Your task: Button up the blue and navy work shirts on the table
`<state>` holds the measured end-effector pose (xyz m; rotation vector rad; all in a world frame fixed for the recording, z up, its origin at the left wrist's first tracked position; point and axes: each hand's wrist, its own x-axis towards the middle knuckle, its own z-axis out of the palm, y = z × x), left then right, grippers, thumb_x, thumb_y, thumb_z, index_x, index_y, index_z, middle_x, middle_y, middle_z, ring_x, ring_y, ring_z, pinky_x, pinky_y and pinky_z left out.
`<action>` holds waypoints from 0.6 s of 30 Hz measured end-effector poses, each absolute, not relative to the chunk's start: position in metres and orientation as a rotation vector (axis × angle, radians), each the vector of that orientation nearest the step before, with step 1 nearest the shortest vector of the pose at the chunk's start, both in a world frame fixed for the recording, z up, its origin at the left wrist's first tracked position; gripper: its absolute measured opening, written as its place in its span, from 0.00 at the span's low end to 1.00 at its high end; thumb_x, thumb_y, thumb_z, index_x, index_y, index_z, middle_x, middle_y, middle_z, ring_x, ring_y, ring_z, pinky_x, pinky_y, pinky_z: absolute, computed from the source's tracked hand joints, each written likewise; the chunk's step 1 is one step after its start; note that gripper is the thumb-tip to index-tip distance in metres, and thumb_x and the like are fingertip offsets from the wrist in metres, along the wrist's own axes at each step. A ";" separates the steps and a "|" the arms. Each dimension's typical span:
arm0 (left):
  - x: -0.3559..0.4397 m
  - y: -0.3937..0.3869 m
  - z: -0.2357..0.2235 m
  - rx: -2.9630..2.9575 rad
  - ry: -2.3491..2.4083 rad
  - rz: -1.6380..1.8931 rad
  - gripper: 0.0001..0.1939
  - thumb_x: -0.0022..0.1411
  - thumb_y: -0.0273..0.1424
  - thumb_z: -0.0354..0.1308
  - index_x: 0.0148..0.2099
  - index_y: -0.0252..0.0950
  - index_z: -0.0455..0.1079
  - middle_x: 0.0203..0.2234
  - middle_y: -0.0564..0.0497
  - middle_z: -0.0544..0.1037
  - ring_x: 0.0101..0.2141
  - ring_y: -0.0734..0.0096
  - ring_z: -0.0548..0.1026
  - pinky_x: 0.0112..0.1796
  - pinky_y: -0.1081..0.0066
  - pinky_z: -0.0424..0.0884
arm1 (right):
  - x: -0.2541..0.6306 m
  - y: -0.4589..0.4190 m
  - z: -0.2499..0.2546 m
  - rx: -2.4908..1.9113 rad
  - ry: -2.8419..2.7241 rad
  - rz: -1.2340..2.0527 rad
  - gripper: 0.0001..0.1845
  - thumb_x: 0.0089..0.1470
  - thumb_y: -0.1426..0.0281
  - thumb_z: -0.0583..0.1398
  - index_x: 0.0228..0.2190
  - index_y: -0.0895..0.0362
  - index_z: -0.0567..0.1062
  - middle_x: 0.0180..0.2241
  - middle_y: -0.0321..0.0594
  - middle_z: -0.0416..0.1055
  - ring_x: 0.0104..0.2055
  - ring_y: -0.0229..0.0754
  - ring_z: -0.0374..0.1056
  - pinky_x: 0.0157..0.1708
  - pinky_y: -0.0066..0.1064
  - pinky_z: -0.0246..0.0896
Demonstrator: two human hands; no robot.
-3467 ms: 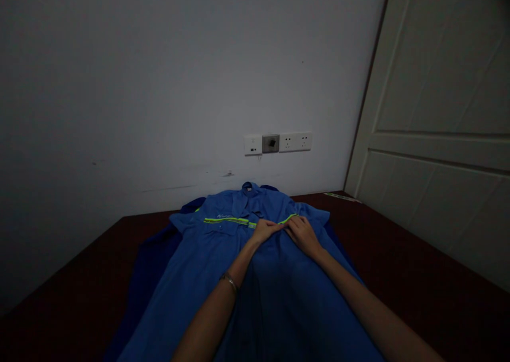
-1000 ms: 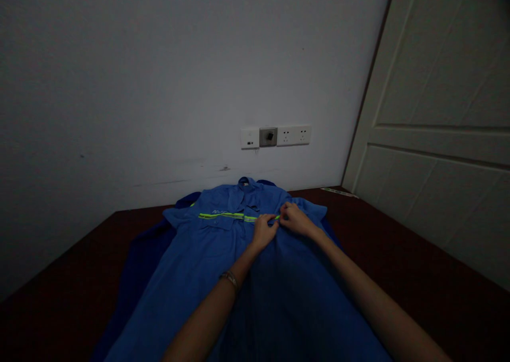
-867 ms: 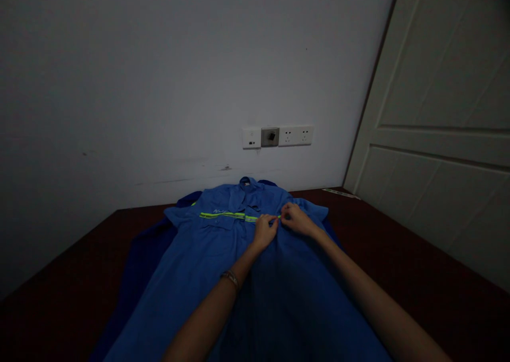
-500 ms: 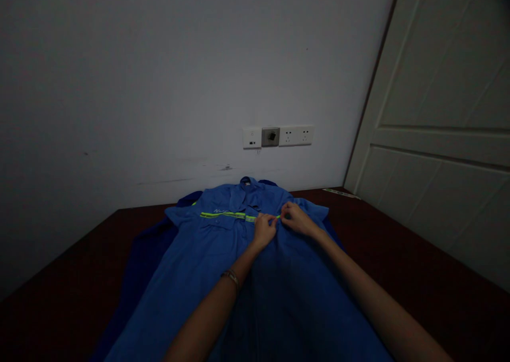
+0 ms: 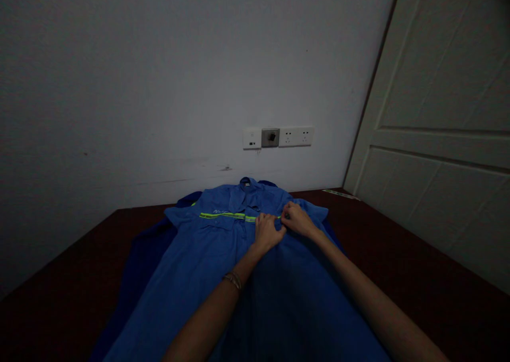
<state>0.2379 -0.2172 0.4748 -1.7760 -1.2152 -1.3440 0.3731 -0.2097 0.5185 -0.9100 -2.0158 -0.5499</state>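
A blue short-sleeved work shirt lies spread front side up, its collar toward the wall. A yellow-green reflective stripe crosses its chest, with pale lettering above the left part. My left hand rests on the chest at the stripe, thumb apart from the other fingers. Just to its right, my right hand is closed in a pinch on the shirt near the stripe; the fingertips hide exactly what part it grips. Beneath the shirt, a darker blue garment shows at the left and behind the collar.
The dark red-brown surface under the clothes meets a pale wall. Sockets and a switch sit on the wall above the collar. A white panelled door stands at the right, with a thin printed strip near its foot.
My left hand has loosened from a pinch, its thumb now spread toward the right hand, and shifted slightly right. My right hand stays nearly in place on the shirt.
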 end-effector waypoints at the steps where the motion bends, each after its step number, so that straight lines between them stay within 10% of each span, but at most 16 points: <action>1: 0.240 -0.218 0.474 -1.765 -1.232 -1.327 0.16 0.52 0.39 0.56 0.40 0.35 0.70 0.38 0.44 0.73 0.44 0.58 0.64 0.45 0.62 0.58 | 0.373 -0.207 0.518 -0.907 -2.006 -0.520 0.07 0.48 0.71 0.54 0.28 0.59 0.72 0.38 0.43 0.65 0.42 0.41 0.60 0.41 0.29 0.54; 18: 0.237 -0.209 0.474 -1.720 -1.340 -1.312 0.12 0.52 0.33 0.57 0.39 0.35 0.72 0.36 0.45 0.74 0.42 0.60 0.66 0.43 0.64 0.57 | 0.373 -0.195 0.519 -0.859 -1.998 -0.417 0.05 0.42 0.71 0.58 0.24 0.59 0.74 0.34 0.41 0.67 0.37 0.40 0.63 0.38 0.30 0.58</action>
